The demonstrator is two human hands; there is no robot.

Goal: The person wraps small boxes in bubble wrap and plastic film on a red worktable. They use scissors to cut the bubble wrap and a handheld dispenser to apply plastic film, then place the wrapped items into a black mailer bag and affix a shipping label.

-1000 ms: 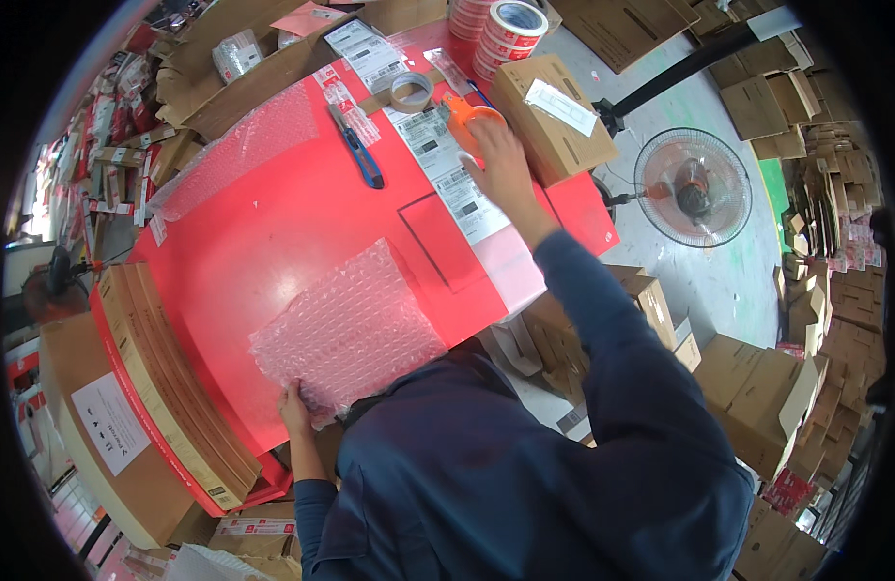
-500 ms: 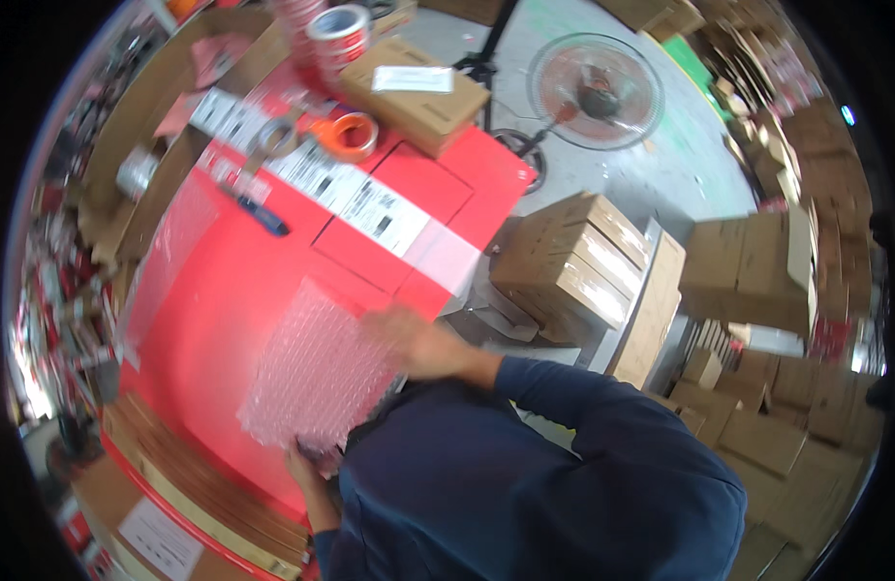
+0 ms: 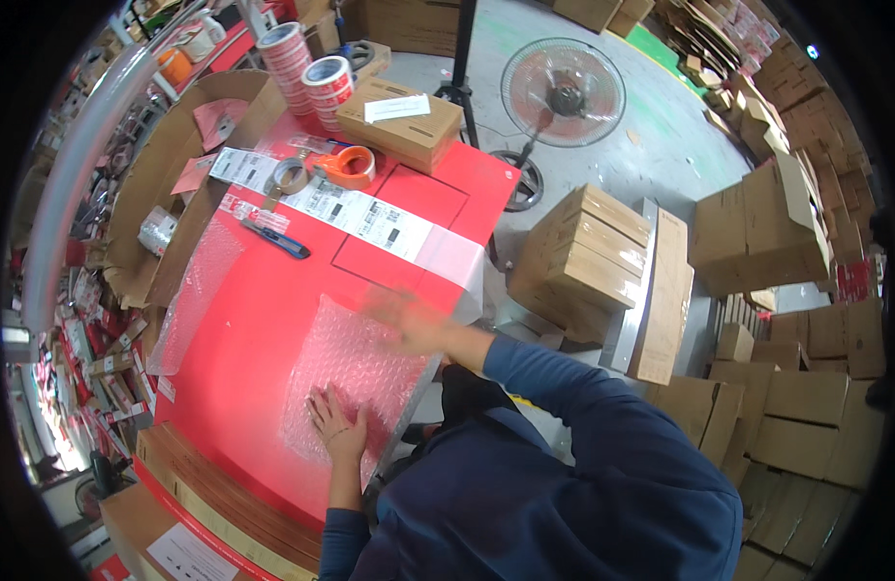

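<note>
Here at the middle of the frame, a clear, bubbled plastic sheet of wrap (image 3: 362,373) lies on the bright red tabletop (image 3: 244,339), its lower right side close by the table's edge; the left hand (image 3: 338,431) is spread wide on it, palm down, fingers apart, flat against the bubbles and gripping nothing; the right hand (image 3: 409,322), a blur over the sheet's upper right part, is harder to read, and I cannot tell whether it touches the plastic or how its fingers are set; up and left of the hands sits a blue-and-black slim utility knife (image 3: 277,239), lying aslant; above that, toward the upper middle, a tan ring of tape (image 3: 284,186) rests just beside an orange plastic tape dispenser (image 3: 335,174), both by the long white strip of printed labels (image 3: 355,215) running down to the right; behind them stands a brown cardboard box (image 3: 394,133) with a white slip on top, red-and-white tape rolls (image 3: 327,92) stacked at its left; a longer clear bubbled strip (image 3: 198,300) lies along the table's left side, and a round wire-caged fan (image 3: 564,92) faces us at upper right.
</note>
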